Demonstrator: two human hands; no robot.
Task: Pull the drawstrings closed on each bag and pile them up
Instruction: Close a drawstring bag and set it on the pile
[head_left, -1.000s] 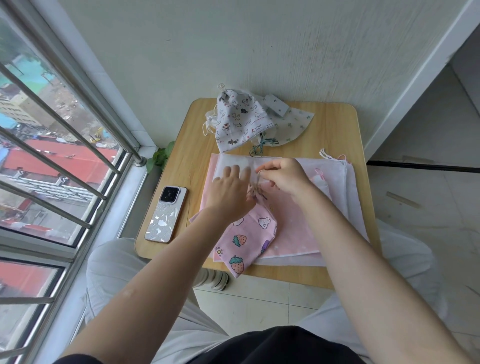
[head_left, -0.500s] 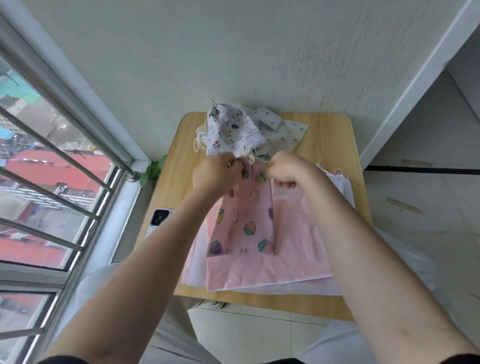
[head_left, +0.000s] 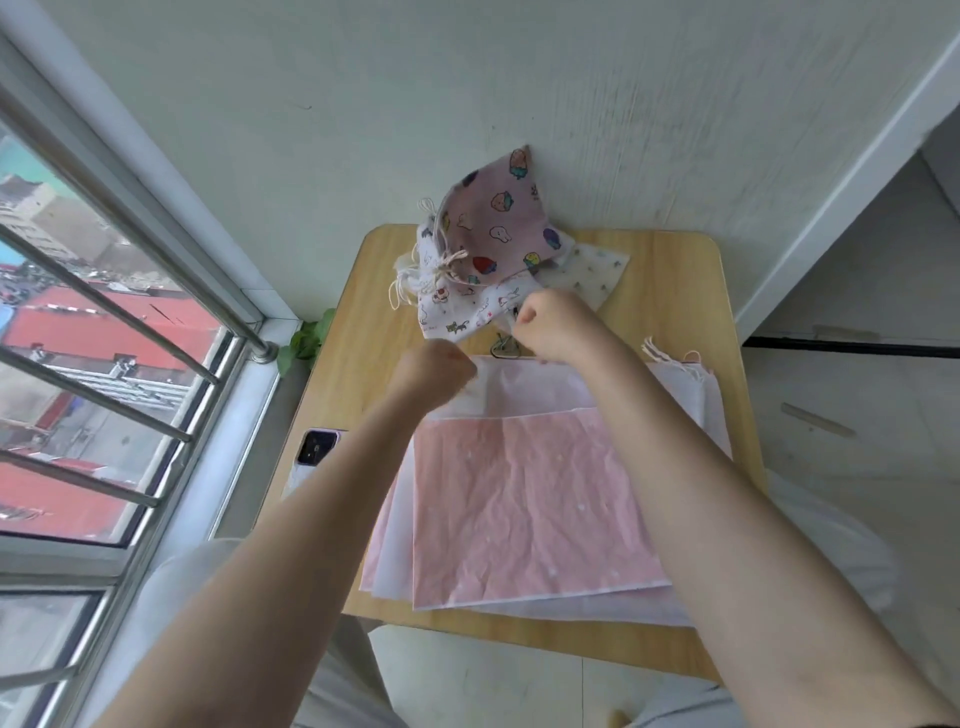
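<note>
The pink cartoon-print bag lies cinched on top of the pile of closed bags at the table's back edge, against the wall. A flat pink bag rests on a larger white bag in the middle of the table. My left hand is curled at the white bag's top left corner, where the cloth is creased, and seems to pinch it. My right hand is a fist just above the white bag's top edge, near a dark drawstring; nothing shows in it.
The small wooden table stands against a wall, with a barred window to the left. A phone lies at the table's left edge beside my left forearm. Loose white drawstrings stick out at the right.
Both hands let go of the pink print bag, which now lies on the back pile. The hands have dropped to the white bag's top edge.
</note>
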